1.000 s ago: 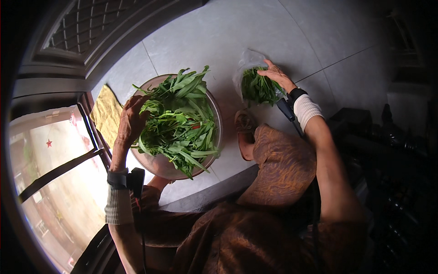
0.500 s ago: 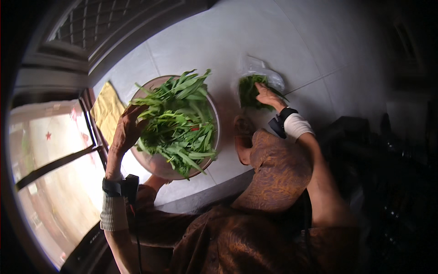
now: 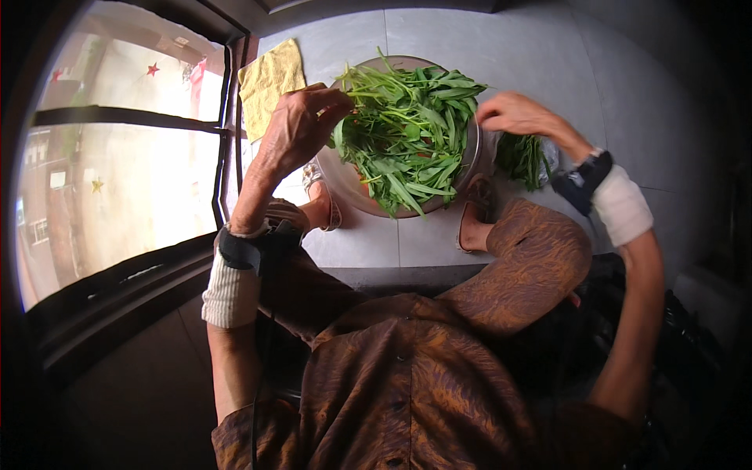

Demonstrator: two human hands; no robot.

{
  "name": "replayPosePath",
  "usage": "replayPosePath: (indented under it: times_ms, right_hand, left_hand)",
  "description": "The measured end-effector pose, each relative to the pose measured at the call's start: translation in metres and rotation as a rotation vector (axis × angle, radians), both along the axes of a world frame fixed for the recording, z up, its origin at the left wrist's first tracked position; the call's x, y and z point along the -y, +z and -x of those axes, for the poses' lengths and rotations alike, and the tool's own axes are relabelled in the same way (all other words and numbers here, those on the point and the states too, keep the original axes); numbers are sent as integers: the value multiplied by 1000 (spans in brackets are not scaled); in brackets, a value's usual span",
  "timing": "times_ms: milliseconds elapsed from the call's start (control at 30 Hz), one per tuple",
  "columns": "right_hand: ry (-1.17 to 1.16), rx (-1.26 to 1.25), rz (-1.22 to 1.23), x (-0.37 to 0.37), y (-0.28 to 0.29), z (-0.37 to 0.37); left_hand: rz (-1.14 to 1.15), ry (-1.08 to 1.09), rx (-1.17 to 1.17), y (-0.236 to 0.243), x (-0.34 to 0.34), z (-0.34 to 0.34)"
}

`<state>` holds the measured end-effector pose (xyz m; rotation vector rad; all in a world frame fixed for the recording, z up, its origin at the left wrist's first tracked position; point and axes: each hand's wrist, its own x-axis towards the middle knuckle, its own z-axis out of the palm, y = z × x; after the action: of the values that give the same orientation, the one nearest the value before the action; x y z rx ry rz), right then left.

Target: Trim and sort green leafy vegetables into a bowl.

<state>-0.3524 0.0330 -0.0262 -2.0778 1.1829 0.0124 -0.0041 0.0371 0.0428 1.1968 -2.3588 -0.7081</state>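
A wide round basin stands on the floor between my feet, heaped with long-leaved leafy greens. At the basin's left side my left hand is closed, its fingers curled around stems of the greens. My right hand hovers by the basin's right rim, beside the leaf tips. Its fingers are pressed together, and whatever they might hold is too small to make out. A smaller pile of greens lies right of the basin on a clear plastic bag, partly under my right wrist.
A yellow cloth lies on the grey tiled floor, left of the basin. Along the left runs a dark-framed glass door. My sandalled feet flank the basin; dark items sit at the far right.
My right hand has left the small pile on the bag and come to the basin's right rim. My left hand stays at the heaped greens. The whole view has turned.
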Motion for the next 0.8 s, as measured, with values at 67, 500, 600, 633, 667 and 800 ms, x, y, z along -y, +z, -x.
replayPosePath:
  times_ms: [67, 500, 600, 633, 667, 800]
  right_hand:
    - [168, -8, 27, 10, -20, -68]
    - [-304, 65, 425, -55, -150, -223]
    - [-276, 50, 553, -71, -137, -233]
    - [-258, 48, 598, -76, -135, -232]
    - [-247, 28, 607, -81, -131, -225]
    - [-273, 36, 674, -93, -129, -234]
  left_hand:
    - [76, 19, -107, -7, -2, -19]
    - [219, 90, 101, -24, 18, -65]
    - [48, 74, 322, -50, 20, -60]
    - [85, -12, 367, -76, 24, -53]
    - [4, -36, 379, -86, 21, -36]
    - [114, -157, 414, -117, 10, -13]
